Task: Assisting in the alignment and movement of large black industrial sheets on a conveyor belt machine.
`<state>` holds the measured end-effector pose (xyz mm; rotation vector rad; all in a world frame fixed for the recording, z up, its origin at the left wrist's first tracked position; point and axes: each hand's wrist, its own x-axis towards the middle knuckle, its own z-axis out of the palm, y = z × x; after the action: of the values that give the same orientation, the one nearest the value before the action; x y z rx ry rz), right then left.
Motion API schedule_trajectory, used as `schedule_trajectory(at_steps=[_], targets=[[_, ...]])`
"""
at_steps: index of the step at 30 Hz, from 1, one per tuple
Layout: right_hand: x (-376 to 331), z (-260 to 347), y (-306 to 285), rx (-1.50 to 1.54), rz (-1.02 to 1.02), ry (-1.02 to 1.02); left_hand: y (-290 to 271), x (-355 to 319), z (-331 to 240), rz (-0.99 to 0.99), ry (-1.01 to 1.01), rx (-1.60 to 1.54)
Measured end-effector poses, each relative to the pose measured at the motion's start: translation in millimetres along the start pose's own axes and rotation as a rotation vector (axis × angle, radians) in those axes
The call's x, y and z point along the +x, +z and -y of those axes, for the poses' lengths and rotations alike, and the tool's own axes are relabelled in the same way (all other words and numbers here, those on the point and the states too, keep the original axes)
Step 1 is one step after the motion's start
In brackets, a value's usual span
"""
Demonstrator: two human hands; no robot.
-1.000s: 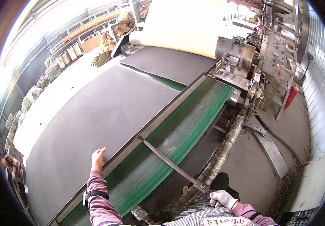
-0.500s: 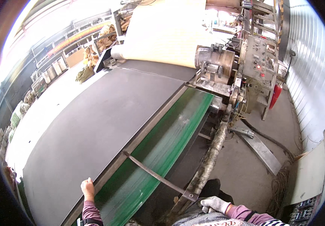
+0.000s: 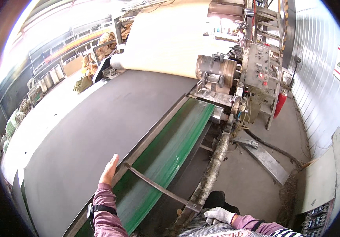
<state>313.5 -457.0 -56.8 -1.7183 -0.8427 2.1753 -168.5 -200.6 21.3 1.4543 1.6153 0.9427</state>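
A wide dark grey sheet (image 3: 83, 126) runs away from me toward a big pale-yellow roll (image 3: 166, 39). My bare left hand (image 3: 109, 170) lies at the sheet's right edge, fingers stretched forward and holding nothing; its palm is mostly turned from view. Just to its right, a thin metal crossbar (image 3: 158, 185) spans a green belt (image 3: 166, 158). In a pale work glove, my right hand (image 3: 219, 215) rests against my patterned apron (image 3: 195, 227). Its fingers are curled; whatever may be inside them is hidden.
A worn metal pipe (image 3: 213, 166) runs along the belt's right side. Beyond stand a roller drum (image 3: 216, 71), a button panel (image 3: 256, 65) and a red fire extinguisher (image 3: 280, 103). A metal plate (image 3: 266, 162) lies on the floor near a control cabinet (image 3: 320, 177) at right.
My left hand has slid forward along the sheet's edge and its fingers have straightened. The seam near the roll no longer shows. My right hand stays at the apron; the view has shifted slightly.
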Motion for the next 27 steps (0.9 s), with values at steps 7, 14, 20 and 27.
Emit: schedule_trajectory(at_steps=[7,14,20,27], targets=[[-15.8,5.9,9.6,0.041,-0.002,-0.028,-130.4,-139.3,94.9,-0.245,-0.458,1.299],[-30.6,24.3,19.8,-0.119,0.046,-0.125,-132.8,-165.4,148.7,-0.62,-0.145,1.027],[-45.8,32.0,45.2,-0.45,-0.041,-0.274,-50.6,-92.7,77.8,-0.593,-0.201,1.114],[-42.2,38.6,65.0,-0.869,0.043,-0.536,-106.6,-105.6,126.0,-0.143,-0.117,1.142]])
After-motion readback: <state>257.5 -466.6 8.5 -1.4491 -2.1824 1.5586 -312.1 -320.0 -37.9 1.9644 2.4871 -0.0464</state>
